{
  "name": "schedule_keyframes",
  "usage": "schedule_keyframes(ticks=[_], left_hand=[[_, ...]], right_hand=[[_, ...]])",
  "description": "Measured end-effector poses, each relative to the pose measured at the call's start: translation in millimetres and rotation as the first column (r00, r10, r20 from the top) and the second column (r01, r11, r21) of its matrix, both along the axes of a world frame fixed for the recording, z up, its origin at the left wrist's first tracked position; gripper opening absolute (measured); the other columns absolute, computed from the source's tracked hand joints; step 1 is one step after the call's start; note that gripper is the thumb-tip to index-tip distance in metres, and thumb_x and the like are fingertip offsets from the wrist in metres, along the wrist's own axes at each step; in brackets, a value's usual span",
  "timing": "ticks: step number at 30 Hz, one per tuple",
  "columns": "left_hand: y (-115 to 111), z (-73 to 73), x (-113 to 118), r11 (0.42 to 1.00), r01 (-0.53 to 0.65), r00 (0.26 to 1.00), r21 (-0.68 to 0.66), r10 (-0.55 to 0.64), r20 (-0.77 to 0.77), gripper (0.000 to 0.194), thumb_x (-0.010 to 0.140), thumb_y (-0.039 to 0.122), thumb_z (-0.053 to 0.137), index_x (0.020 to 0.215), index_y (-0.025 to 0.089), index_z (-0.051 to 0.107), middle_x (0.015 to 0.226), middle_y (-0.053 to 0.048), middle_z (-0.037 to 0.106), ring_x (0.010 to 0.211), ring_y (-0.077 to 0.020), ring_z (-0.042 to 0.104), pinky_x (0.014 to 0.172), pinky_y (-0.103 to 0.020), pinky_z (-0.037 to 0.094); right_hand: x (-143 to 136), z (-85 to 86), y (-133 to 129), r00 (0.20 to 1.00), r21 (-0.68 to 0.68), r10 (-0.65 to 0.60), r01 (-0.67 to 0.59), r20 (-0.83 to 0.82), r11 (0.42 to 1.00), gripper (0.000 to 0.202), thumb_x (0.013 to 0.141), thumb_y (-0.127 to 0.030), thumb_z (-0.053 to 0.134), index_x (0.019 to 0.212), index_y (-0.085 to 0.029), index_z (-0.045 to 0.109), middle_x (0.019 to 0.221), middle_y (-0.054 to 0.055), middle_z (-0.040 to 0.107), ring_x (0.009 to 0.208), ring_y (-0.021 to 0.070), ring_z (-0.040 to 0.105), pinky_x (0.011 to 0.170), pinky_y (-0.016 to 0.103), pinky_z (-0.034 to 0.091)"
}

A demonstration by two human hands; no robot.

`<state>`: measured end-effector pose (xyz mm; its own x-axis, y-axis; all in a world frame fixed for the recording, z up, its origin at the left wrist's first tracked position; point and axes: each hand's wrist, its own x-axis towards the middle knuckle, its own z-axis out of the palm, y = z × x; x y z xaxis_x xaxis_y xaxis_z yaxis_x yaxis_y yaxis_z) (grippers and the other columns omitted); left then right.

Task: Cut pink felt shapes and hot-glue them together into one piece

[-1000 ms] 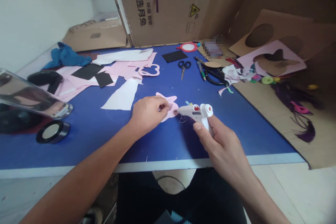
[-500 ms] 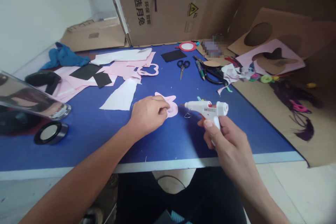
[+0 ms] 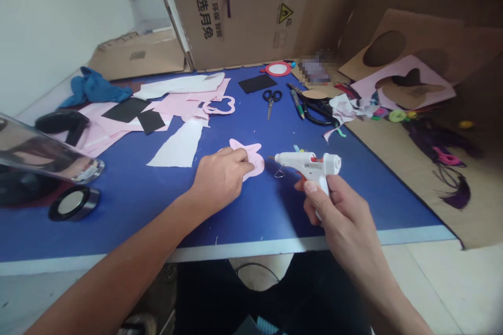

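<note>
My right hand [image 3: 334, 199] is wrapped round the handle of a white glue gun [image 3: 304, 161], its nozzle pointing left. The fingers of my left hand [image 3: 220, 175] are bent together on a pink flower-shaped cutout [image 3: 256, 161] on the blue table. Part of that cutout is hidden under the hand. A small gap lies between the nozzle and the cutout. Beyond the hands, black-handled scissors [image 3: 271, 99] lie with their blades towards me. A white cloth-like piece [image 3: 176, 144] is to the left of the cutout.
Pink sheets [image 3: 176, 103], black squares [image 3: 151, 120] and a blue cloth [image 3: 96, 86] lie at the back left. A clear cylinder [image 3: 51, 152] and a tape roll [image 3: 74, 202] stand at left. Crumpled paper [image 3: 349, 107] and a purple tassel [image 3: 458, 193] are at right. Cardboard [image 3: 251, 21] walls the back.
My left fingers have shifted slightly left on the pink cutout, so more of it shows. My right hand and the glue gun have hardly moved.
</note>
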<state>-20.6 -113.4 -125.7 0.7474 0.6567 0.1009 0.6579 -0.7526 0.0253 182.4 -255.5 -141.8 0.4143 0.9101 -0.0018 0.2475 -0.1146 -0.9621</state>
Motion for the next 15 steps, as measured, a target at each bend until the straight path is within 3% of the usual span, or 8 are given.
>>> schedule_keyframes(ticks=[8,12,15], left_hand=[[-2.0,-3.6,-1.6,0.988,0.095,0.993,0.124,-0.085,-0.083,0.042,0.094,0.005,0.056,0.119,0.026,0.082,0.108,-0.007,0.076,0.093,-0.0251,0.067,0.061,-0.034,0.043],[-0.2,-6.0,-1.7,0.969,0.175,0.983,0.172,-0.162,-0.084,0.038,0.095,0.004,0.053,0.118,0.019,0.08,0.116,-0.011,0.077,0.1,-0.027,0.068,0.076,-0.038,0.053],[2.4,-8.2,-2.7,0.968,0.21,0.977,0.136,-0.204,-0.054,0.038,0.097,0.003,0.051,0.116,0.017,0.08,0.122,-0.011,0.077,0.11,-0.0291,0.069,0.089,-0.042,0.056]], right_hand=[[1.0,-2.2,0.6,1.0,0.007,0.012,-0.013,0.011,1.0,0.039,0.107,-0.061,0.062,0.099,-0.023,0.069,0.063,-0.004,0.058,0.058,0.0162,0.052,0.055,0.031,0.041],[1.2,-2.6,-0.3,1.0,0.002,0.008,-0.008,0.019,1.0,0.04,0.107,-0.062,0.061,0.098,-0.023,0.069,0.062,-0.004,0.057,0.058,0.016,0.052,0.054,0.031,0.04],[1.0,-2.6,-1.0,1.0,0.002,0.007,-0.007,0.026,1.0,0.041,0.107,-0.062,0.061,0.096,-0.023,0.068,0.062,-0.004,0.058,0.058,0.0162,0.052,0.054,0.031,0.04]])
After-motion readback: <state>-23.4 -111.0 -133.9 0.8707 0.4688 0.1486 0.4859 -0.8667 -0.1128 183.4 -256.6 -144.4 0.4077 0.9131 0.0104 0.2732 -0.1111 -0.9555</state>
